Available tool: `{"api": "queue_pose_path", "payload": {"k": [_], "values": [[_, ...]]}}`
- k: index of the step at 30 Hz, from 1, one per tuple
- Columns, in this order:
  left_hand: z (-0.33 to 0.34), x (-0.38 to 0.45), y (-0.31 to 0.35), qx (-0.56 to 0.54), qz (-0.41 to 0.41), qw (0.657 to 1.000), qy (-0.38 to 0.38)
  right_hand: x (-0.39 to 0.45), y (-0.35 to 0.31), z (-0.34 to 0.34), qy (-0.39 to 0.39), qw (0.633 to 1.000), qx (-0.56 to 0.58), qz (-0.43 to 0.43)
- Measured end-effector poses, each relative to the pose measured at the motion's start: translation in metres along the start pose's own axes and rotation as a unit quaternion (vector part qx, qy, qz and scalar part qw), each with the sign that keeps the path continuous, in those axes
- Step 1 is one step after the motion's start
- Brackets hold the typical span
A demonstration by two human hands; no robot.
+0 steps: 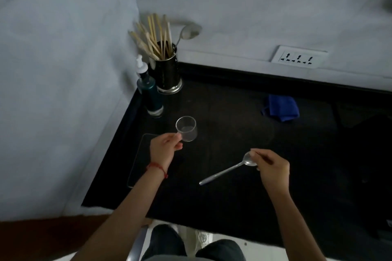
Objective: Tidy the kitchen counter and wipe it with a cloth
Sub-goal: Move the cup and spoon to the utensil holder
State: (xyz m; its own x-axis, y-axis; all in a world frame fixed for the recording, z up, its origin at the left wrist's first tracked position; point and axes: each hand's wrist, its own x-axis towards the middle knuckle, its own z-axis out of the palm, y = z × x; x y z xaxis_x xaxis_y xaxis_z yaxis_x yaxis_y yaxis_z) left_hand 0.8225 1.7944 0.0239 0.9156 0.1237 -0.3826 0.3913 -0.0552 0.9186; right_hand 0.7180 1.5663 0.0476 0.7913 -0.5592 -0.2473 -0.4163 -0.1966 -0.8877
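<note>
Holder [168, 72] sits back-left on the surface [233, 197], bottle [148, 91] just before it, glass [186, 128] nearer, spoon [229, 170] front-centre, cloth [281, 107] far right.

I stand at a dark counter [244, 207] set into a corner; pale walls [63, 70] rise on the left and far sides; a white socket plate [298, 57] sits low on the far wall, to the right; the light is dim; a strip of pale floor [254, 246] shows near me.
</note>
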Motion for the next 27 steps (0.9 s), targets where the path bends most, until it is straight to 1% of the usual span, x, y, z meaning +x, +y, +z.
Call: {"api": "queue_pose_path", "payload": {"k": [2,7,13,18,24,27], "values": [[0.016,0.024,0.007,-0.011,-0.012,1.0,-0.009,0.01,-0.002,0.004,0.004,1.0,-0.008,0.003],[0.055,0.09,0.02,-0.022,-0.065,0.997,-0.026,0.026,-0.003,0.014,0.047,0.999,-0.015,0.022],[0.08,0.145,0.024,-0.01,-0.069,0.997,-0.033,0.039,-0.002,0.022,0.071,0.996,-0.019,0.043],[0.092,0.17,0.023,-0.011,-0.071,0.997,-0.026,0.047,-0.004,0.027,0.086,0.995,-0.008,0.044],[0.096,0.184,0.025,0.003,-0.059,0.998,-0.026,0.056,-0.008,0.037,0.081,0.996,-0.011,0.045],[0.095,0.182,0.022,-0.007,-0.063,0.998,-0.025,0.062,-0.014,0.042,0.068,0.997,-0.013,0.038]]}}
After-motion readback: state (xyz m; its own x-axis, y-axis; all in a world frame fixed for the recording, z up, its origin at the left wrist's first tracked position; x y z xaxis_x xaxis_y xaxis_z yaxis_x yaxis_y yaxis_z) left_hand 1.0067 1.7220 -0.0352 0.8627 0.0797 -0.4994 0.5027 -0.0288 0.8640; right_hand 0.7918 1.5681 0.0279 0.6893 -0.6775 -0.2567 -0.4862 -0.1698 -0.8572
